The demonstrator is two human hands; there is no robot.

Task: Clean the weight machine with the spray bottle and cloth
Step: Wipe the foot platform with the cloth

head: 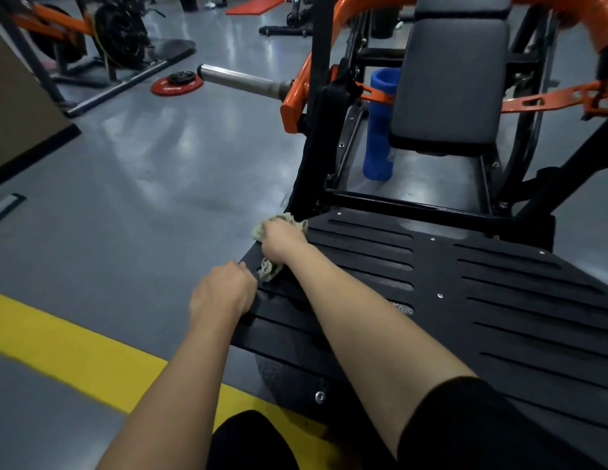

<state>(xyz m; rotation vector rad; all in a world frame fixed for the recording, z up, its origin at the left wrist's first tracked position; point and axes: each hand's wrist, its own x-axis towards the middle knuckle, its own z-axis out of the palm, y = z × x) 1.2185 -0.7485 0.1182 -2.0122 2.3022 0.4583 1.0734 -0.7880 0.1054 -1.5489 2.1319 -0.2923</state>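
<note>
The crumpled pale-green cloth [289, 219], gripped by the curled right hand [282, 240] at approx. 10 o'clock on the black slotted metal footplate [431, 300] w/ left hand [224, 290] curled over its edge, could be snagged in slots; spray bottle unseen.

Black sleeve [482, 425] on your right arm stops around the elbow, and both forearms are bare down to your left hand [224, 293] and right hand [282, 242]. The black rounded bit [248, 442] at the near edge is maybe your knee.

Dim, floor glare, wide-angle edge distortion.
</note>
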